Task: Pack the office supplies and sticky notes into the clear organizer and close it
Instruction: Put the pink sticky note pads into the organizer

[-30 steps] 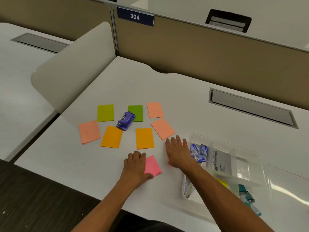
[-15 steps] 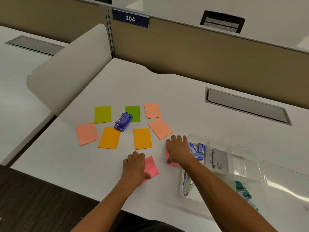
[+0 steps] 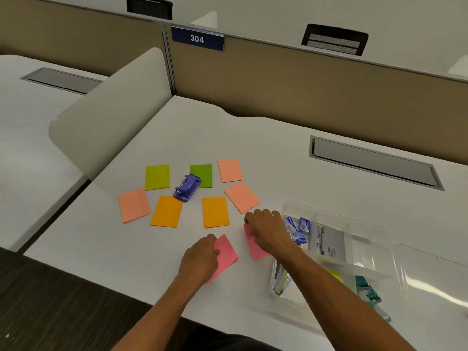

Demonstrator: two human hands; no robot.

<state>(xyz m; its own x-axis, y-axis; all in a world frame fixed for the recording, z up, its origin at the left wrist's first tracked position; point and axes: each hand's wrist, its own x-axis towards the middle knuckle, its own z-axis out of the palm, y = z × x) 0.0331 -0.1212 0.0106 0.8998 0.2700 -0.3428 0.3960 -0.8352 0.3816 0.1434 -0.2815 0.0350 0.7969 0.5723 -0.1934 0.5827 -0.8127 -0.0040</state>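
Note:
Two pink sticky notes lie near the desk's front edge. My left hand (image 3: 200, 257) covers the left part of one pink note (image 3: 226, 254), with its fingers curled over that edge. The fingers of my right hand (image 3: 268, 229) curl on the far corner of the other pink note (image 3: 255, 248). A purple hole punch (image 3: 187, 187) sits among green (image 3: 157, 177), salmon (image 3: 241, 197) and orange notes (image 3: 215, 212). The clear organizer (image 3: 379, 224) stands open at the right, holding blue staple boxes (image 3: 298, 228), a grey pack (image 3: 331, 243) and teal clips (image 3: 367, 290).
The organizer's clear lid (image 3: 430, 274) lies open to the right. A curved white divider (image 3: 106, 122) bounds the desk on the left, and a tan partition with a 304 sign (image 3: 197, 39) rises behind. A grey cable slot (image 3: 372, 163) is set into the desk.
The fingers of both hands have drawn in and curled on the pink notes. More of the right-hand note now shows below my right hand. The camera view has shifted.

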